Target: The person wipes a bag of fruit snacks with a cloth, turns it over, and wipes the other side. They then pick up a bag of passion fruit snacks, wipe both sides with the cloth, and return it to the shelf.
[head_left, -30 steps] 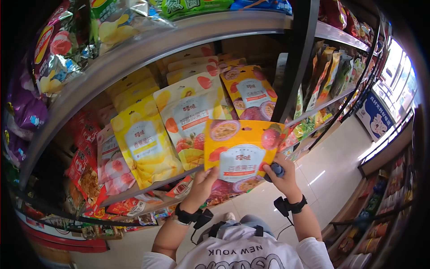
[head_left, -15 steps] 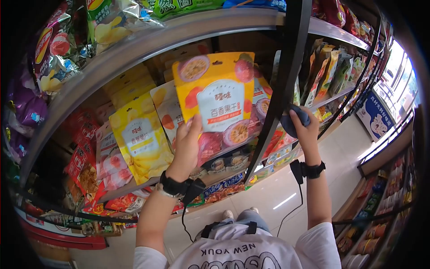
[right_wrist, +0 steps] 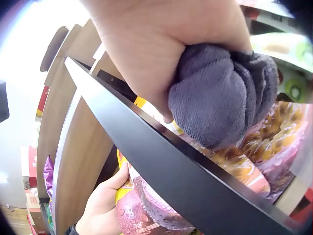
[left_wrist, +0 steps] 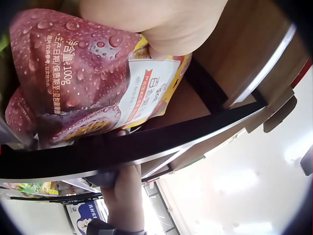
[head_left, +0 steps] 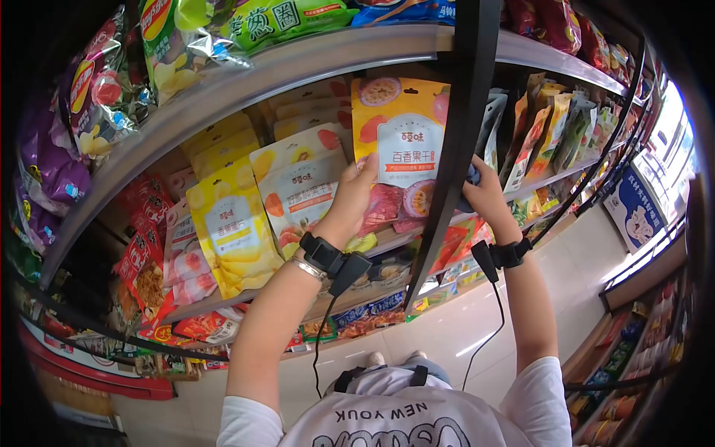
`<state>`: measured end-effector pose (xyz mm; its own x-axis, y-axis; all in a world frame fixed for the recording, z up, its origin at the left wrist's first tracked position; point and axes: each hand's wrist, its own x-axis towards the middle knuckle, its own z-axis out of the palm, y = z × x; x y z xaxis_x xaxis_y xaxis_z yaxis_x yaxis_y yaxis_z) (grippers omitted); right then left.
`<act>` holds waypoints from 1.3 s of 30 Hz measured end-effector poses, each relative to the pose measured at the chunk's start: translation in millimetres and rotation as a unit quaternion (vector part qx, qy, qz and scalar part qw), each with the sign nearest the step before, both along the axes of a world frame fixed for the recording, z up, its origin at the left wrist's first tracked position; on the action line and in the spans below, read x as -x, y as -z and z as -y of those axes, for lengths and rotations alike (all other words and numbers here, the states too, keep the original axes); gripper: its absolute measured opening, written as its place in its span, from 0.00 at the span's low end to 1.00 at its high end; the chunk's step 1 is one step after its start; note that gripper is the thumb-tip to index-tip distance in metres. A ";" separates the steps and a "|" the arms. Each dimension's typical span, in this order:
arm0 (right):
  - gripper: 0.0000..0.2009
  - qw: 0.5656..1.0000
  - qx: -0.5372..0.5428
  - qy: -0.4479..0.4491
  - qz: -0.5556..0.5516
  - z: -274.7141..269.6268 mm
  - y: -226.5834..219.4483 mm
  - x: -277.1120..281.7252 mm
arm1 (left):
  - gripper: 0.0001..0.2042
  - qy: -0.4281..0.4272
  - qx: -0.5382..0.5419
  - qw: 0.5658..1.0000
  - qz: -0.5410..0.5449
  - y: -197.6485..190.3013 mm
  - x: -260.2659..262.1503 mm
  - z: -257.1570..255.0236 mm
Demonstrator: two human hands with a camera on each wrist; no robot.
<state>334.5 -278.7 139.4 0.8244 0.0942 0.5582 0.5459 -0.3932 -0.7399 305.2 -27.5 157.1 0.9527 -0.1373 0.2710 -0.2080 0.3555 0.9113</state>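
Note:
My left hand [head_left: 354, 195] grips the left edge of a yellow and purple dried passion fruit bag [head_left: 410, 141], its thumb across the front. The bag stands upright on the middle shelf, its right edge behind the black post [head_left: 465, 97]. On the other side of that post, my right hand [head_left: 488, 192] holds a bunched dark grey cloth [right_wrist: 215, 98]. In the right wrist view, the cloth is close to passion fruit packaging [right_wrist: 274, 142]. To the left of the held bag are a white mixed dried fruit bag [head_left: 302, 179] and a yellow banana chip bag [head_left: 232, 231].
Chip bags [head_left: 175, 45] line the upper shelf [head_left: 320, 52]. More upright snack pouches [head_left: 547, 127] fill the shelf right of the post. Packs lie on a lower shelf, and a blue sign [head_left: 633, 205] stands on the floor at the far right.
Both hands held the bag in front of the shelf at first. My left hand lifted it onto the shelf, then rightward against the post. My right hand let go, moved right, then came back toward the post.

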 end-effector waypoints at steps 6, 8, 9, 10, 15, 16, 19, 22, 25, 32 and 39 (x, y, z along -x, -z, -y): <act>0.16 1.000 0.018 -0.017 0.004 5.3 2.7 -6.4 | 0.19 -0.002 -0.010 1.000 -0.008 1.0 -3.0 20.8; 0.14 1.000 0.018 -0.014 0.011 9.8 9.6 -10.0 | 0.19 -0.017 -0.034 0.999 -0.007 5.2 -5.1 24.8; 0.13 1.000 0.011 -0.008 -0.006 11.1 9.9 -10.2 | 0.21 -0.030 -0.041 0.999 -0.017 5.2 -5.4 25.4; 0.12 1.000 0.005 -0.003 -0.024 12.7 10.5 -9.2 | 0.22 -0.043 -0.048 0.998 -0.027 6.4 -4.8 25.4; 0.10 0.998 -0.054 -0.012 -0.021 16.5 11.0 -2.1 | 0.23 0.035 0.180 0.980 -0.078 10.6 -11.0 20.3; 0.10 0.998 -0.062 -0.013 -0.008 15.6 7.8 2.2 | 0.22 0.011 0.190 0.976 -0.101 16.4 -16.8 18.4; 0.09 0.999 -0.033 0.014 0.023 12.8 4.2 12.5 | 0.19 0.001 0.126 0.987 -0.096 21.7 -18.1 18.1; 0.09 0.999 -0.021 0.025 0.017 12.8 3.3 17.6 | 0.17 0.026 0.099 0.988 -0.114 17.4 -14.2 18.4; 0.09 0.999 -0.033 0.014 0.011 15.9 5.1 17.7 | 0.15 0.035 0.098 0.985 -0.135 22.2 -22.7 13.0; 0.09 0.998 -0.060 -0.010 0.012 25.8 13.7 16.1 | 0.13 -0.017 0.054 0.987 -0.149 3.6 -22.4 15.0; 0.11 0.998 -0.064 -0.018 0.014 27.2 11.0 14.6 | 0.14 -0.069 0.042 0.984 -0.159 13.3 -35.2 15.1</act>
